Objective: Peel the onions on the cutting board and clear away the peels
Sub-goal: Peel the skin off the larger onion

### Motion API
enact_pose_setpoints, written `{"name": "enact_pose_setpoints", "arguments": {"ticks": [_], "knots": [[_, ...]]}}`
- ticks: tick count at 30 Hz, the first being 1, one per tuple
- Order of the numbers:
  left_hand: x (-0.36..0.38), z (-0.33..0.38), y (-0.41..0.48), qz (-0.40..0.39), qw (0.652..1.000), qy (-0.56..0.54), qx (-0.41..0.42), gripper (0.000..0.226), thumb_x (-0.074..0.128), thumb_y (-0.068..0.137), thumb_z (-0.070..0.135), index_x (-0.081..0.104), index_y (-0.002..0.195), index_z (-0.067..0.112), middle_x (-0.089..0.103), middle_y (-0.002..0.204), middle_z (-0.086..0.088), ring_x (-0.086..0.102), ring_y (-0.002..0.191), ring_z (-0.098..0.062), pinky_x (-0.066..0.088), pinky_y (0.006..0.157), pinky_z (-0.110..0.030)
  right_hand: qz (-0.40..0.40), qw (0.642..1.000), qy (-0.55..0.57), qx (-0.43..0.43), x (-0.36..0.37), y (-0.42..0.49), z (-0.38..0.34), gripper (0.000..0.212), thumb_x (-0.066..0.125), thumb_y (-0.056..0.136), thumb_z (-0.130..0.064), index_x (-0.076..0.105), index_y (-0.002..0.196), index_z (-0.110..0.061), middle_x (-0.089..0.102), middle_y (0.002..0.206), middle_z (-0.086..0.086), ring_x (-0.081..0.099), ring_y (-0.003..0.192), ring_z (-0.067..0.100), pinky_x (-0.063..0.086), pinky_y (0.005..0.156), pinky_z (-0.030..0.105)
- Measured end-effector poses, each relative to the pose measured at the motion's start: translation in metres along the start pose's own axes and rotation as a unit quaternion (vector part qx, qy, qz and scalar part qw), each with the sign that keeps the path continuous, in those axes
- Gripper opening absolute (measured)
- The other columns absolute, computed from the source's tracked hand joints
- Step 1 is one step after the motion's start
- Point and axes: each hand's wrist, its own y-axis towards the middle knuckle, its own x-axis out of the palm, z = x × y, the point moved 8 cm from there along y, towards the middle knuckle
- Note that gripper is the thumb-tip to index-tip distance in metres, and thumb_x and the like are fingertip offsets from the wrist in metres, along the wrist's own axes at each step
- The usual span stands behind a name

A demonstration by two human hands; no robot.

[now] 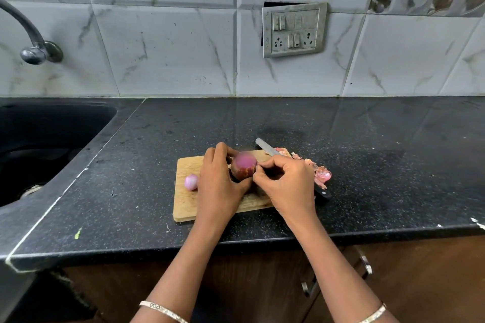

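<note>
Fingers (258, 165) of both hands pinch onion (242, 169) btwn them.

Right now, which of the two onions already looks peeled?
The small pale pink onion lying loose at the cutting board's left edge. The bigger onion, gripped in the left hand, has dark skin on its side, which the right hand pinches.

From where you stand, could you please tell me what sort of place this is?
Most likely a home kitchen: a black stone counter with a sink and wall tap at one end, and an onion being peeled at a wooden cutting board.
</note>
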Motion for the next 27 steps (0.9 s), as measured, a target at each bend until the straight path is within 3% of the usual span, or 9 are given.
{"name": "enact_pose_setpoints", "arguments": {"ticks": [6, 10, 14, 19, 24, 27], "knots": [[0.0, 0.0, -0.001, -0.003, 1.0, 0.004, -0.005, 0.049, 0.089, 0.068, 0.019, 0.05, 0.096, 0.025, 0.051, 0.1, 0.01, 0.059, 0.082, -0.015, 0.056, 0.073, -0.043, 0.033, 0.992, -0.112, -0.051, -0.002, -0.001, -0.012, 0.009, 0.079, 0.072, -0.015, 0.07, 0.071, -0.016, 0.068, 0.068, -0.01, 0.061, 0.064, 0.007, 0.045, 0.065, 0.022], [0.001, -0.002, 0.0, -0.011, 1.0, -0.011, -0.009, 0.046, 0.089, 0.069, 0.021, 0.057, 0.101, 0.026, 0.054, 0.1, 0.016, 0.061, 0.083, -0.013, 0.057, 0.074, -0.041, 0.02, 0.996, -0.079, -0.03, 0.0, 0.0, -0.005, 0.004, 0.074, 0.075, -0.015, 0.071, 0.074, -0.016, 0.067, 0.068, -0.011, 0.063, 0.064, 0.008, 0.054, 0.064, 0.032], [0.004, -0.003, 0.0, -0.041, 0.999, -0.03, -0.001, 0.054, 0.091, 0.069, 0.023, 0.063, 0.115, 0.029, 0.061, 0.107, 0.014, 0.065, 0.094, -0.01, 0.059, 0.083, -0.039, 0.019, 0.999, -0.037, 0.011, -0.003, 0.002, 0.005, 0.005, 0.074, 0.078, -0.014, 0.072, 0.075, -0.018, 0.069, 0.069, -0.01, 0.066, 0.066, 0.005, 0.054, 0.076, 0.023], [0.008, -0.006, 0.002, -0.07, 0.996, -0.056, -0.015, 0.063, 0.092, 0.07, 0.024, 0.063, 0.126, 0.029, 0.067, 0.116, 0.008, 0.067, 0.103, -0.012, 0.059, 0.091, -0.039, 0.029, 0.998, -0.004, 0.059, -0.004, 0.005, 0.016, 0.004, 0.074, 0.081, -0.011, 0.073, 0.079, -0.015, 0.071, 0.073, -0.01, 0.067, 0.068, 0.003, 0.059, 0.069, 0.033], [0.009, -0.003, 0.001, -0.086, 0.994, -0.067, -0.024, 0.061, 0.085, 0.079, 0.014, 0.06, 0.134, 0.021, 0.066, 0.12, 0.007, 0.066, 0.106, -0.009, 0.057, 0.095, -0.033, 0.017, 0.996, 0.035, 0.079, -0.005, 0.006, 0.019, 0.033, 0.069, 0.083, -0.003, 0.072, 0.113, -0.018, 0.073, 0.094, -0.011, 0.069, 0.086, -0.002, 0.059, 0.079, 0.021], [0.011, -0.003, 0.0, -0.104, 0.991, -0.084, -0.027, 0.058, 0.079, 0.084, 0.007, 0.055, 0.135, 0.023, 0.066, 0.118, 0.012, 0.066, 0.109, -0.004, 0.056, 0.098, -0.032, 0.017, 0.999, 0.015, 0.035, -0.004, 0.006, 0.01, 0.017, 0.067, 0.087, -0.011, 0.077, 0.098, -0.02, 0.074, 0.091, -0.012, 0.069, 0.086, 0.002, 0.058, 0.08, 0.03]]}}
